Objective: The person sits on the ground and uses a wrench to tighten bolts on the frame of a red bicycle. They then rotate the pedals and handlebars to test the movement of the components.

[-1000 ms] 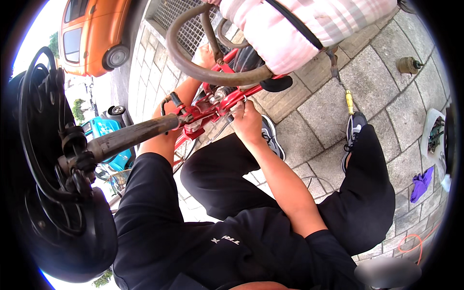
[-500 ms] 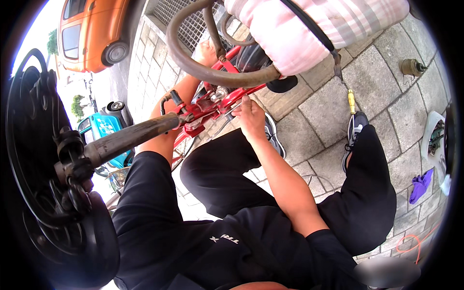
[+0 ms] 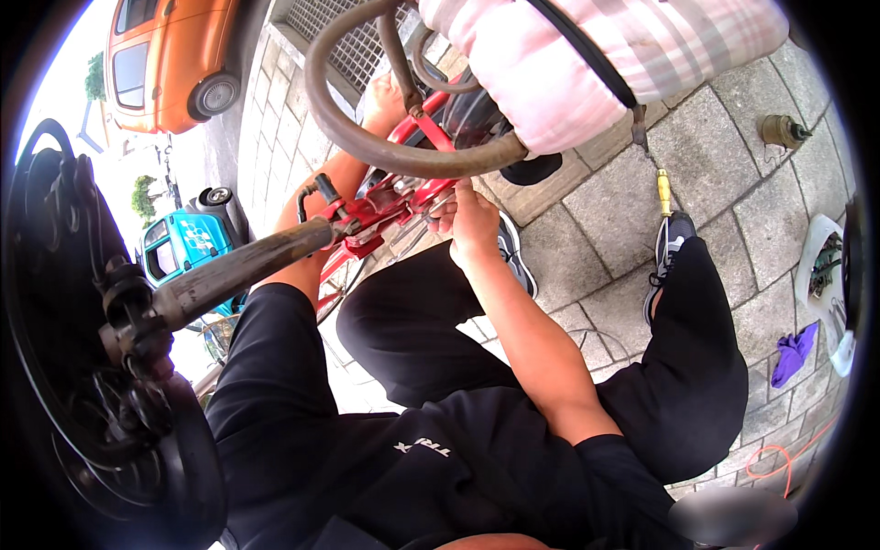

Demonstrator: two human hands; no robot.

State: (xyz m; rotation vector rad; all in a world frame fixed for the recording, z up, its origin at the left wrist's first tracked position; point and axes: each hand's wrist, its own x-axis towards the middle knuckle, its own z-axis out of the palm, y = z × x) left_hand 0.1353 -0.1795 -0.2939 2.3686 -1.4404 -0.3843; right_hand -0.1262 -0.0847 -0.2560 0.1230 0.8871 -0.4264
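Note:
A red bicycle frame (image 3: pixel 374 207) lies before me, with a worn seat post (image 3: pixel 243 266) running to a black saddle (image 3: pixel 183 458) on the left. My right hand (image 3: pixel 475 223) is at the red tubing, its fingers curled and pinched near a metal joint; what they hold is too small to make out. Farther off, my left hand (image 3: pixel 383 99) reaches past the frame beside a bent brown tube (image 3: pixel 321 82). Its fingers are partly hidden behind the tubing. A pink plaid cushion (image 3: pixel 550 92) is strapped above the tube with a black band.
A yellow-handled tool (image 3: pixel 664 190) lies at my shoe. On the paving stand a brownish metal canister (image 3: pixel 780 131) and a white container (image 3: pixel 819 259) with small parts, near a purple cloth (image 3: pixel 794 354). A metal grate (image 3: pixel 344 41) lies behind the bicycle. Orange (image 3: pixel 170 64) and teal (image 3: pixel 188 243) vehicles are beyond.
My right hand's fingers have curled in more at the red tubing. The left hand stays about where it was, and the whole view has shifted slightly.

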